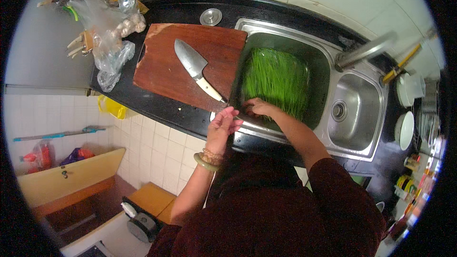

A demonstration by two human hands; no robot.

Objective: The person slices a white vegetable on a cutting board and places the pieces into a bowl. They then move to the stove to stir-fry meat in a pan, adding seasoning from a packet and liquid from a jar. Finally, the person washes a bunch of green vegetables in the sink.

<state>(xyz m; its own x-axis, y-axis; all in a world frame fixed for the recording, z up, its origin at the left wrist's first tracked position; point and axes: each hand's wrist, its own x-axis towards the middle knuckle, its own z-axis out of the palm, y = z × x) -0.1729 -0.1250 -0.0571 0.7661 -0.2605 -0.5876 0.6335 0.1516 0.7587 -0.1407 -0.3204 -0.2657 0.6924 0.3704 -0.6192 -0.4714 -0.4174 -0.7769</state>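
Garlic chives or similar long green stalks (276, 78) lie in a mass in the large steel sink basin (323, 78), which looks filled with water. My right hand (262, 107) reaches into the basin's near left part, beside the ends of the stalks. Its fingertips are dark and partly hidden, so whether they pinch anything is unclear. Over the front edge of the sink, my left hand (223, 125) is raised palm up, fingers curled and apart, with nothing visible in it. A kitchen knife (194, 66) with a cream handle rests on the wooden cutting board (157, 60), its handle towards my left hand.
The board's right edge meets the large basin. A small basin (351, 110) and a faucet (366, 51) are on the right, with white bowls (404, 130) beyond. A drain cover (210, 17) lies behind the board. Garlic bulbs (130, 26) and a plastic bag (110, 64) sit left.
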